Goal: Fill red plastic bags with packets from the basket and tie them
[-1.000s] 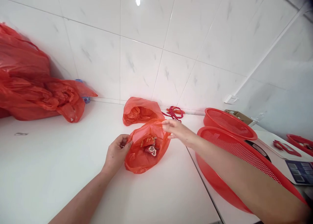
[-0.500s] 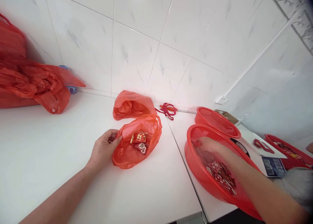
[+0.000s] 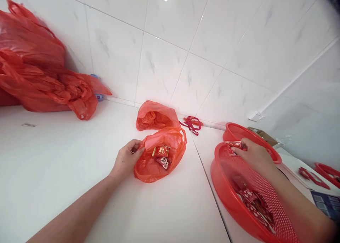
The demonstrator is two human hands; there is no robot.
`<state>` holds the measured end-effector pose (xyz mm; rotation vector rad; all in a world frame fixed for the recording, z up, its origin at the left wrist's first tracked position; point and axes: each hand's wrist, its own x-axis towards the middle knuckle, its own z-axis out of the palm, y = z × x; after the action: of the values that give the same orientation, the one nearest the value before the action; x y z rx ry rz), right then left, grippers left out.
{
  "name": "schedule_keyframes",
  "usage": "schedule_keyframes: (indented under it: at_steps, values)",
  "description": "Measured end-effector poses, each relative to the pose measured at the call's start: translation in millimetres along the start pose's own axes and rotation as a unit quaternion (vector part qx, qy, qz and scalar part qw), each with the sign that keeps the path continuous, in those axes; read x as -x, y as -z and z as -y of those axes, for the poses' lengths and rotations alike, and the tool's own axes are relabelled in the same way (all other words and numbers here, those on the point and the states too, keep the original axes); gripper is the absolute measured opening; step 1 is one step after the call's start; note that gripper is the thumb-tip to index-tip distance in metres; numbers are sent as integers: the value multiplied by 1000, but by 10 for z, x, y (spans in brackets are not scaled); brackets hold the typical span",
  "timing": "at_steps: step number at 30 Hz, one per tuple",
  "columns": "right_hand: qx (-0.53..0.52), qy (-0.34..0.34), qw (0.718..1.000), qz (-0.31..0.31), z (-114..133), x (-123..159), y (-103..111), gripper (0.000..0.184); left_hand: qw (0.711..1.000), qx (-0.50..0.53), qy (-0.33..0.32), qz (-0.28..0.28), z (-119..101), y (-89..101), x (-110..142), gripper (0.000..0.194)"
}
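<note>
Two bare hands reach out over a white surface (image 3: pixel 164 214) in front of a pale tiled wall (image 3: pixel 164 66). The left hand (image 3: pixel 126 158) is nearly closed, thumb and fingers pinching the near left rim of an open red bag (image 3: pixel 148 172). Inside that bag, just right of the left hand, lie two small wrapped sweets (image 3: pixel 161 151), one red and gold, the other dark red with a white label. The right hand (image 3: pixel 253 154) is partly closed, its fingertips gripping a shiny red packet (image 3: pixel 232 144) above the far rim of a large red basket (image 3: pixel 228 193). More red packets (image 3: pixel 253 204) lie in the basket, below the right hand. Another red basket (image 3: pixel 275 154) sits beyond that hand. Between the hands and farther off, near the wall, a dark pink ribbon (image 3: pixel 193 124) lies loosely looped. Just beyond the open bag sits a second red bag (image 3: pixel 164 112), crumpled inside. Far beyond the left hand, to its left, a bulky red bundle (image 3: pixel 34 59) leans by the wall.
</note>
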<state>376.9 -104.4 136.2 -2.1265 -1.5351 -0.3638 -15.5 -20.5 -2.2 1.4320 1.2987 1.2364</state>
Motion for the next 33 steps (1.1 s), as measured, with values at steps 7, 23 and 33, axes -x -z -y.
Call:
schedule_keyframes:
  at_steps: [7, 23, 33]
  values:
    - [-109, 38, 993, 33, 1045, 698, 213, 24, 1000, 10, 2, -1, 20, 2, 2, 24]
    - [-353, 19, 933, -70, 1510, 519, -1375, 38, 998, 51, -21, 2, 15, 30, 10, 29]
    - [-441, -127, 888, -22, 1244, 369, -1983, 47, 999, 46, -11, -14, -29, 68, 32, 32]
